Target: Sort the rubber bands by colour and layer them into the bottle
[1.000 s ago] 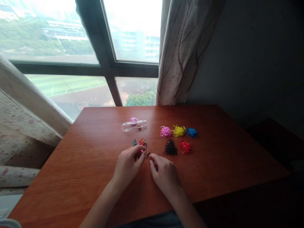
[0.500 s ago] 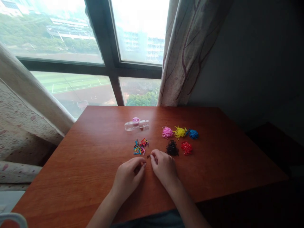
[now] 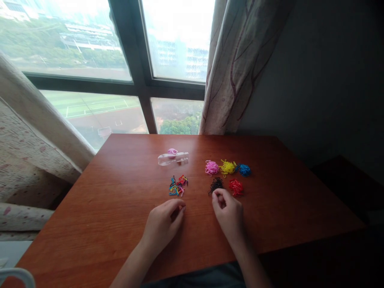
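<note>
My right hand [image 3: 228,210] is at the near edge of the pile of black rubber bands [image 3: 216,185], thumb and forefinger pinched together on a black band there. The band itself is mostly lost against the pile. My left hand [image 3: 163,220] rests on the table with thumb and forefinger touching; whatever may be between them is too small to see. Just beyond it lies a small mixed heap of coloured rubber bands [image 3: 178,186]. Sorted piles lie at the right: pink bands [image 3: 212,167], yellow bands [image 3: 228,167], blue bands [image 3: 244,170] and red bands [image 3: 236,187].
A clear plastic bottle-shaped container [image 3: 168,159] lies on its side behind the mixed heap, with a pink piece [image 3: 172,151] at it. The brown wooden table [image 3: 114,192] meets a window and curtains [image 3: 234,68] at the back. A white curved object [image 3: 18,273] shows at lower left.
My right hand has moved right, carrying a black band from in front of the mixed heap to the black pile. My left hand has stayed almost still.
</note>
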